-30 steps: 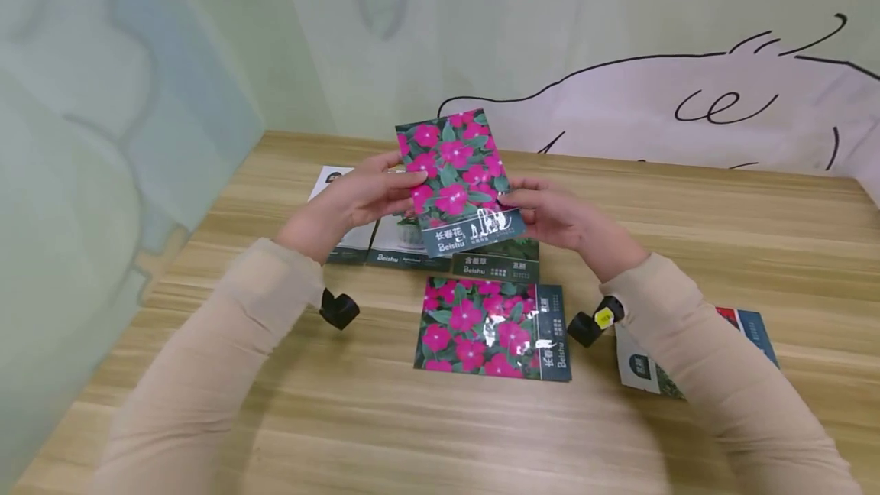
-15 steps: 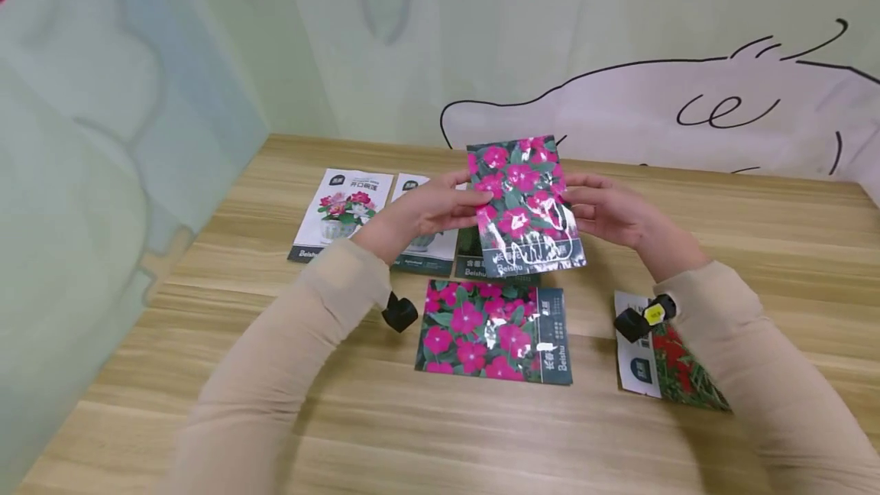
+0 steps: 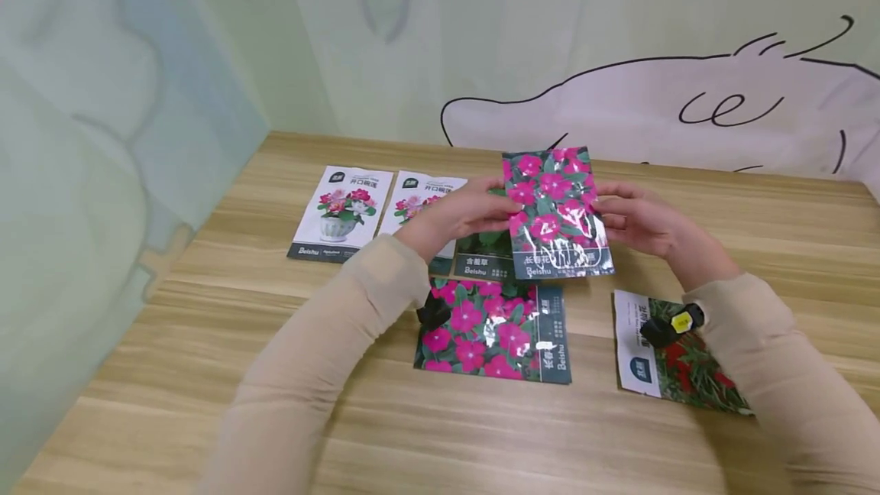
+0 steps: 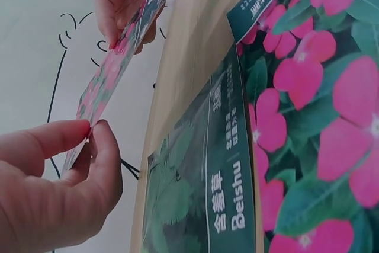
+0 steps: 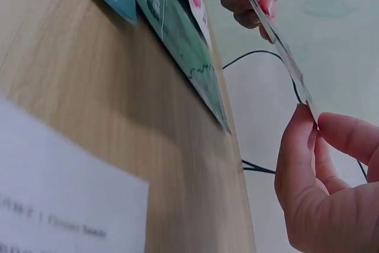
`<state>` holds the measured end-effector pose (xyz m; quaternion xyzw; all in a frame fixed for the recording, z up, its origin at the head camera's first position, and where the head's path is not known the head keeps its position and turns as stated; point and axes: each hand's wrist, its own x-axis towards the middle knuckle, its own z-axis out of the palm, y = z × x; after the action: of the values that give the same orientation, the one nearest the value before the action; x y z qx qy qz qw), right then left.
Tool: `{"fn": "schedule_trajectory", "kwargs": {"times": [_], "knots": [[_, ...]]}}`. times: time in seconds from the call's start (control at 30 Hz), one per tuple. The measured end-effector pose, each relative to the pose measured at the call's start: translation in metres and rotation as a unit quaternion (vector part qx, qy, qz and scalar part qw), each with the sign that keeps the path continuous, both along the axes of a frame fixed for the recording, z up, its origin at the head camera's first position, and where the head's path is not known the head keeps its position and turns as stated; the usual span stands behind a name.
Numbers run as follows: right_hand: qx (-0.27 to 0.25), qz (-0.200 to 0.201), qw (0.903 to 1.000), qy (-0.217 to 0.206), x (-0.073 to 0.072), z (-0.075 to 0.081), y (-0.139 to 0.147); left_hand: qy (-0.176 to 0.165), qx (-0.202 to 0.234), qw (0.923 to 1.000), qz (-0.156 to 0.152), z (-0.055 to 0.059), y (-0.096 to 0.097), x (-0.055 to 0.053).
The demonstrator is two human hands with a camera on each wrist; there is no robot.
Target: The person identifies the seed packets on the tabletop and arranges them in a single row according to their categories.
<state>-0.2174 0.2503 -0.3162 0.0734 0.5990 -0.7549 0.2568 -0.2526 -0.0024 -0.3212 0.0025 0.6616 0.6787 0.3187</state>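
Both hands hold up a glossy seed packet (image 3: 552,201) with pink flowers, tilted above the table in the head view. My left hand (image 3: 474,212) pinches its left edge between thumb and fingers; my right hand (image 3: 639,218) pinches the right edge. The left wrist view shows the thumb and fingers of the left hand (image 4: 65,176) meeting on the packet (image 4: 115,72). In the right wrist view the packet is seen edge-on, its near edge between thumb and fingers of the right hand (image 5: 331,176). Behind the held packet lies a green-leaf packet (image 3: 481,250), partly covered.
Two white packets with potted flowers, a left one (image 3: 337,212) and a second one (image 3: 412,197), lie at the back left. A second pink-flower packet (image 3: 474,334) lies sideways in front. A red-flower packet (image 3: 677,365) lies under the right forearm. A wall (image 3: 522,21) stands behind the table (image 3: 206,327).
Both hands have carried the held pink-flower packet to the right and somewhat lower, from over the back row's middle to its right end. The white packets at left have come into view.
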Motion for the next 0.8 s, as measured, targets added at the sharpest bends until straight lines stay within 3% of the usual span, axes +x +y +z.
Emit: {"fn": "schedule_trajectory", "kwargs": {"times": [0.17,0.3,0.43,0.6,0.8], "knots": [[0.029,-0.003,0.9996,0.001,0.002,-0.003,0.01,-0.009,0.009,0.9998,0.012,-0.001,0.012,0.0],[0.073,-0.004,0.9974,0.004,0.003,-0.006,0.019,-0.002,0.014,0.9999,0.002,-0.006,0.021,0.001],[0.087,-0.011,0.9961,-0.002,0.003,-0.009,0.024,0.039,-0.008,0.9989,-0.024,-0.011,0.028,0.001],[0.099,-0.004,0.995,-0.004,0.0,-0.012,0.029,0.093,-0.045,0.994,-0.035,-0.017,0.034,-0.001],[0.144,0.008,0.9895,0.003,-0.001,-0.018,0.036,0.154,-0.104,0.9807,-0.062,-0.023,0.041,-0.005]]}}
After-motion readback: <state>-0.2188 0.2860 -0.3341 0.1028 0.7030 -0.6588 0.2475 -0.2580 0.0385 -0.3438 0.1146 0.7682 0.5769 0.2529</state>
